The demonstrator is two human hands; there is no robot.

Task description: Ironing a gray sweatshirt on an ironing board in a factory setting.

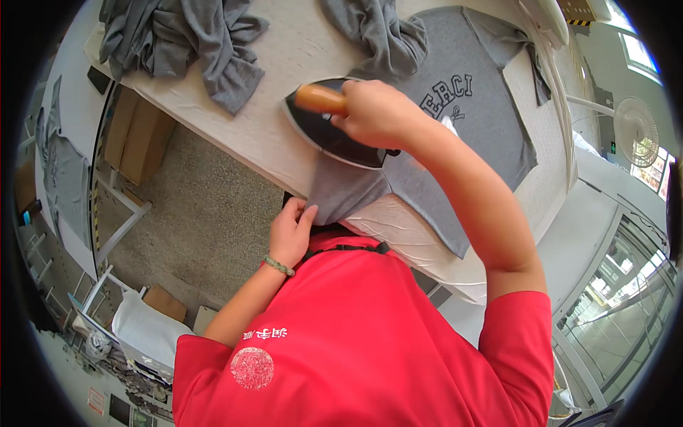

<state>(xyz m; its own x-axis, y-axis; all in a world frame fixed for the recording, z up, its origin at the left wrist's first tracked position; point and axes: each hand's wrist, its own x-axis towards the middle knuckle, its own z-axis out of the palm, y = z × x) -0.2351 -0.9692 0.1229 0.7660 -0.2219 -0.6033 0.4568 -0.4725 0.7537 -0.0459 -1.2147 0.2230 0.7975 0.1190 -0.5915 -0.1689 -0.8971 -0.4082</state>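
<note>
My right hand [377, 110] is closed round the orange-brown handle of a black iron [334, 142]. The iron rests over part of a grey printed shirt [455, 64] spread on the padded white ironing table [249, 135]. At the table's near edge, my left hand [290, 228] pinches the end of the shirt's grey sleeve [348, 192] between thumb and fingers. Dark lettering shows on the shirt's front, partly covered by my right forearm. The iron hides the cloth beneath it.
Crumpled grey garments [188, 43] lie at the table's far left, and another grey garment [380, 35] is bunched beyond the iron. A cardboard box [142, 135] stands below the table on the left. Further left, another grey shirt [64, 171] lies on a white table. A fan [635, 132] stands right.
</note>
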